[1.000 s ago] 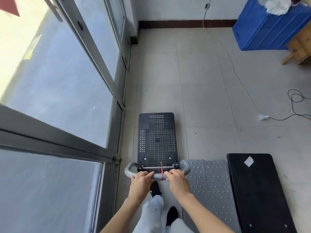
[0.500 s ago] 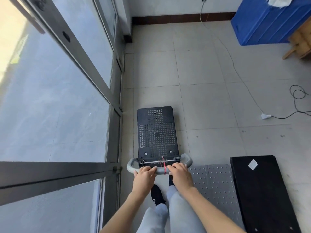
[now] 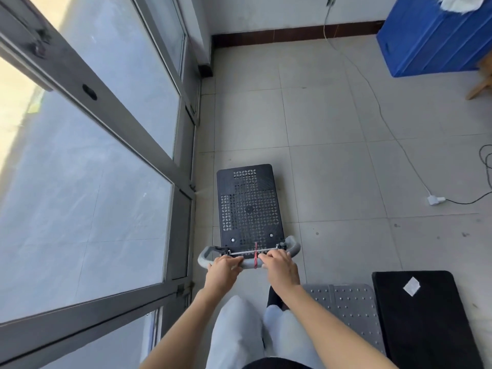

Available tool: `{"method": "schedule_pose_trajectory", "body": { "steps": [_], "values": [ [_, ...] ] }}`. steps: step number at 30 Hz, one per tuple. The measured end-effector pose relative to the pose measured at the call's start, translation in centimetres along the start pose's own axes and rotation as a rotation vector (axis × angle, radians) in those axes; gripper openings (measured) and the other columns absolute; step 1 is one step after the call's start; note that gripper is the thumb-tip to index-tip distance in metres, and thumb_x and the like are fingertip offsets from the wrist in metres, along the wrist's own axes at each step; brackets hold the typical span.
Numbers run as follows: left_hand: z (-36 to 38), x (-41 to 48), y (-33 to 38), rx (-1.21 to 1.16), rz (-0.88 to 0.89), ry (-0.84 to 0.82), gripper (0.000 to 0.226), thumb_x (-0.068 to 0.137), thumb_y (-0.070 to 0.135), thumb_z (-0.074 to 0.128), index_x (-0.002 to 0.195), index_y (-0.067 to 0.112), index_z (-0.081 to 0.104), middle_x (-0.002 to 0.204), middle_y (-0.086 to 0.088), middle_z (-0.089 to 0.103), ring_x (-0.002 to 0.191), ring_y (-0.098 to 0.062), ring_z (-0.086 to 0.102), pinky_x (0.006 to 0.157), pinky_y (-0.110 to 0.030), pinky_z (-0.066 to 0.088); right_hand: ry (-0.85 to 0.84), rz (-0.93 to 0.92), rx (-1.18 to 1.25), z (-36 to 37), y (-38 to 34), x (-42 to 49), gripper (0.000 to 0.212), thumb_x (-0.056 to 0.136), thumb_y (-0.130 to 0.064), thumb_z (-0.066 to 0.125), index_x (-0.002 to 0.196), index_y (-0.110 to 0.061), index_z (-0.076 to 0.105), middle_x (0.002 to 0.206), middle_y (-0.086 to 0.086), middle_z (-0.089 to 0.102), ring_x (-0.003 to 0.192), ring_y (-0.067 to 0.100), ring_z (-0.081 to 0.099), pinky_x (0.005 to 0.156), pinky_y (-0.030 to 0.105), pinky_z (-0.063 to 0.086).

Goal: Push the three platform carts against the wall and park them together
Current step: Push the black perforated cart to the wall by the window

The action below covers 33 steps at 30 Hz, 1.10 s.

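Observation:
A small black perforated platform cart [image 3: 249, 206] stands on the tiled floor beside the glass door. Its grey handle [image 3: 250, 262] carries a red band. My left hand [image 3: 222, 272] and my right hand [image 3: 279, 270] both grip that handle, side by side. A grey studded cart deck [image 3: 346, 312] lies behind and to the right, partly hidden by my right arm. A larger black cart deck [image 3: 423, 315] with a white sticker lies to the right of the grey one. The far wall with a brown skirting [image 3: 292, 35] is ahead.
A metal-framed glass door [image 3: 181, 182] runs along the left. A blue bin [image 3: 436, 35] and a wooden leg [image 3: 479, 86] stand at the far right. A white cable with a plug [image 3: 436, 200] and a dark coiled cord [image 3: 487, 161] cross the floor at the right.
The small black cart has rolled forward along the glass door with both hands on its handle. The grey and black decks have fallen further behind me.

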<state>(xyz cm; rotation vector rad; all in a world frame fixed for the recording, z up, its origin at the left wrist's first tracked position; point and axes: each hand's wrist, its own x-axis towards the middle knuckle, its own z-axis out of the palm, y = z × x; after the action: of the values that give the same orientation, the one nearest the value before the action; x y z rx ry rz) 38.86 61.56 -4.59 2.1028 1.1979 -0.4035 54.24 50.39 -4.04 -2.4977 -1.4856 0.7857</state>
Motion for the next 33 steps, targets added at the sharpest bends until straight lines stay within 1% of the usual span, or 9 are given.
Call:
{"method": "schedule_pose_trajectory", "body": {
  "steps": [3, 5, 9, 13, 18, 21, 25, 29, 33],
  "values": [
    [-1.5, 2.5, 0.6, -0.019, -0.009, -0.004, 0.036, 0.093, 0.031, 0.059, 0.128, 0.033, 0.06, 0.114, -0.001, 0.064, 0.109, -0.028, 0.053, 0.09, -0.043, 0.044, -0.028, -0.012, -0.01, -1.6, 0.1, 2.9, 0.023, 0.088, -0.017, 0.063, 0.11, -0.026, 0.064, 0.103, 0.002, 0.062, 0.101, 0.026, 0.055, 0.072, 0.035, 0.047],
    [-2.5, 4.0, 0.8, -0.028, -0.013, -0.007, 0.035, 0.092, 0.032, 0.059, 0.127, 0.032, 0.061, 0.114, -0.001, 0.064, 0.11, -0.028, 0.053, 0.091, -0.043, 0.044, -0.034, -0.01, -0.02, -2.4, -0.1, 4.6, 0.024, 0.09, -0.016, 0.058, 0.112, -0.026, 0.062, 0.107, 0.002, 0.061, 0.105, 0.025, 0.052, 0.073, 0.035, 0.046],
    [-4.8, 7.3, 0.8, -0.044, -0.015, 0.009, 0.033, 0.091, 0.032, 0.06, 0.124, 0.034, 0.063, 0.114, 0.001, 0.064, 0.113, -0.026, 0.053, 0.094, -0.045, 0.043, -0.041, 0.01, -0.026, -3.9, -0.9, 8.3, 0.026, 0.089, -0.012, 0.057, 0.11, -0.027, 0.061, 0.106, 0.0, 0.059, 0.107, 0.025, 0.051, 0.07, 0.034, 0.045],
    [-7.4, 10.2, 0.5, 0.007, -0.015, -0.004, 0.025, 0.092, 0.027, 0.056, 0.114, 0.034, 0.064, 0.111, 0.004, 0.062, 0.11, -0.025, 0.051, 0.092, -0.047, 0.043, -0.096, 0.019, -0.053, -5.1, -2.0, 12.1, 0.024, 0.094, -0.017, 0.052, 0.115, -0.028, 0.057, 0.112, 0.0, 0.056, 0.112, 0.024, 0.048, 0.072, 0.033, 0.043],
    [-11.7, 14.3, 0.8, 0.027, -0.019, 0.003, 0.023, 0.091, 0.017, 0.051, 0.105, 0.028, 0.065, 0.107, 0.002, 0.06, 0.109, -0.025, 0.049, 0.092, -0.05, 0.041, -0.096, 0.054, -0.031, -7.0, -4.0, 17.1, 0.021, 0.095, -0.022, 0.052, 0.115, -0.026, 0.058, 0.113, 0.001, 0.057, 0.113, 0.024, 0.048, 0.074, 0.035, 0.046],
    [-13.9, 16.7, 0.8, 0.02, -0.021, -0.017, 0.027, 0.088, 0.015, 0.052, 0.106, 0.029, 0.067, 0.108, 0.001, 0.062, 0.11, -0.026, 0.049, 0.087, -0.045, 0.043, -0.088, 0.073, 0.007, -7.9, -4.6, 19.6, 0.025, 0.094, -0.022, 0.053, 0.117, -0.027, 0.06, 0.113, 0.001, 0.058, 0.113, 0.025, 0.048, 0.078, 0.037, 0.047],
    [-16.4, 20.4, 1.0, 0.011, -0.022, -0.049, 0.028, 0.086, 0.016, 0.054, 0.105, 0.031, 0.068, 0.106, -0.002, 0.064, 0.108, -0.027, 0.051, 0.084, -0.044, 0.046, -0.085, 0.101, 0.029, -9.5, -5.3, 23.0, 0.028, 0.095, -0.02, 0.051, 0.121, -0.027, 0.06, 0.115, 0.002, 0.058, 0.114, 0.024, 0.048, 0.081, 0.035, 0.045],
    [-18.8, 24.0, 2.4, 0.011, -0.021, -0.033, 0.027, 0.087, 0.018, 0.054, 0.106, 0.031, 0.068, 0.105, -0.003, 0.064, 0.107, -0.026, 0.05, 0.082, -0.041, 0.043, -0.086, 0.105, 0.029, -11.4, -4.8, 27.2, 0.031, 0.096, -0.02, 0.049, 0.124, -0.029, 0.058, 0.117, 0.003, 0.057, 0.115, 0.025, 0.048, 0.083, 0.036, 0.047],
    [-20.8, 28.0, 3.2, 0.007, -0.019, -0.011, 0.019, 0.087, 0.019, 0.054, 0.096, 0.03, 0.066, 0.095, 0.0, 0.062, 0.1, -0.025, 0.051, 0.08, -0.042, 0.044, -0.074, 0.088, 0.041, -13.6, -4.2, 31.7, 0.033, 0.096, -0.02, 0.047, 0.125, -0.031, 0.057, 0.117, 0.003, 0.056, 0.115, 0.025, 0.047, 0.084, 0.037, 0.046]
  ]
}}
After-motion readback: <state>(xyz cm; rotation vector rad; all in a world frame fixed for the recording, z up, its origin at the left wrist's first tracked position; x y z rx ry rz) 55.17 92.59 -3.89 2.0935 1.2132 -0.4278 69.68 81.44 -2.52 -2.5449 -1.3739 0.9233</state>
